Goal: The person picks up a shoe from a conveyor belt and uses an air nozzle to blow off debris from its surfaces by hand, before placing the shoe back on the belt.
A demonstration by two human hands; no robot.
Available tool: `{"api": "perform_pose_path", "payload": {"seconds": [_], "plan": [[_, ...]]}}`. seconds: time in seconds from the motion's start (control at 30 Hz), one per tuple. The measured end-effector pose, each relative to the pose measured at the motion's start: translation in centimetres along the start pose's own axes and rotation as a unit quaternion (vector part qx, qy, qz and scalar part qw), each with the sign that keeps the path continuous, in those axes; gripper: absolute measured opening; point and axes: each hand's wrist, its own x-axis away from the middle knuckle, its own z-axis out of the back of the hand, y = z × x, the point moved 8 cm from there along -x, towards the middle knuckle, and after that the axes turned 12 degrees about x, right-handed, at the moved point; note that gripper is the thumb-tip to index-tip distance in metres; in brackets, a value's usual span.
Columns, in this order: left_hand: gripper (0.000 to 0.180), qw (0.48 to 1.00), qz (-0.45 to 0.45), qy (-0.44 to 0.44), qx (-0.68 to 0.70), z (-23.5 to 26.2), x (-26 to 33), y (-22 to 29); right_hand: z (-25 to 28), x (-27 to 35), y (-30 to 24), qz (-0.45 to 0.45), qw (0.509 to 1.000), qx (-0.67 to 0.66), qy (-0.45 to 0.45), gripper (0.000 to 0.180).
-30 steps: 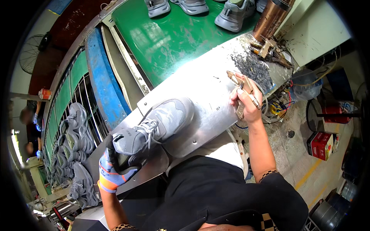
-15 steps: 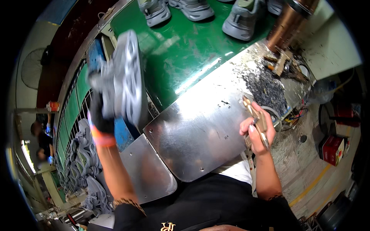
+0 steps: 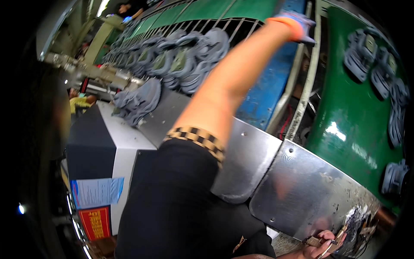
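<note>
My left arm stretches far across to the upper right. At its end, my left hand (image 3: 300, 26), in a dark glove with an orange cuff, is over the far part of a blue metal beam (image 3: 267, 86). Motion smears its fingers, and no shoe can be made out in them. At the lower right, my right hand (image 3: 321, 245) is closed round a slim brass-coloured metal hand tool (image 3: 331, 247), beside the corner of a steel plate (image 3: 302, 190). The tool's exact kind does not show.
Several grey shoes (image 3: 172, 60) crowd a wire rack at the left, and one grey shoe (image 3: 140, 101) lies nearer. More grey sneakers (image 3: 360, 54) stand on the green belt (image 3: 340, 112) at the right. A dark and white box-shaped housing (image 3: 92, 142) is at the left. Another person (image 3: 129, 11) shows far off.
The view has swung left. My left hand has gone from holding up a grey sneaker to reaching far out over the blue beam; that sneaker is no longer discernible. My right hand keeps the tool.
</note>
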Motion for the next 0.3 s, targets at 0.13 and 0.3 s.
{"api": "perform_pose_path", "payload": {"seconds": [0.13, 0.3], "plan": [[0.084, 0.944, 0.251, -0.007, -0.215, 7.0, 17.5, -18.7, 0.7, -1.0, 0.5, 0.043, 0.994, -0.004, 0.103, 0.036], [0.083, 0.952, 0.300, -0.005, -0.057, 5.7, 27.9, -23.3, -2.2, -0.3, 2.6, -0.282, 0.880, -0.380, -0.052, 0.063]]}}
